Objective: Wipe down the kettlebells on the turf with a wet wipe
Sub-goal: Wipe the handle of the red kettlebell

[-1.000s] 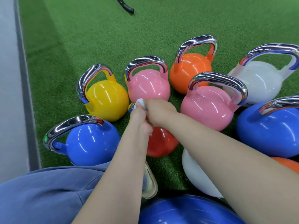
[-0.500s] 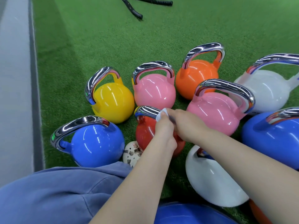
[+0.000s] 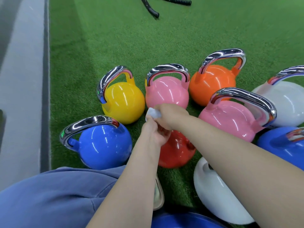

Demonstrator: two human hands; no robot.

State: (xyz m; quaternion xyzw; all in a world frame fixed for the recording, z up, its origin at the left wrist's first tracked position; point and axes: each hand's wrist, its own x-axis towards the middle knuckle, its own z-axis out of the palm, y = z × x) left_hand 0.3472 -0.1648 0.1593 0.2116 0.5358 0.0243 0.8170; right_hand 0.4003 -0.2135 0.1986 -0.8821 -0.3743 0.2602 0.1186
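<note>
Several chrome-handled kettlebells stand close together on the green turf [image 3: 115, 46]. The red kettlebell [image 3: 177, 150] stands in the middle of them, its handle hidden under both hands. My left hand [image 3: 153, 134] grips a crumpled white wet wipe [image 3: 153, 113] on that handle. My right hand [image 3: 171, 117] is curled round the handle right beside the wipe. Around the red kettlebell stand a blue kettlebell [image 3: 105, 145], a yellow kettlebell [image 3: 123, 102], a pink kettlebell [image 3: 166, 92], an orange kettlebell [image 3: 212, 83] and a larger pink kettlebell [image 3: 230, 119].
A white kettlebell [image 3: 286, 102] and a second blue kettlebell [image 3: 283, 145] stand at the right, and another white kettlebell [image 3: 213, 195] lies near me. A grey floor strip [image 3: 23, 79] borders the turf on the left. Black battle ropes [image 3: 151, 9] lie far off. My blue-clad knee [image 3: 49, 199] is at the lower left.
Both hands and the wipe have slid left along the red kettlebell's handle, which now lies hidden under them.
</note>
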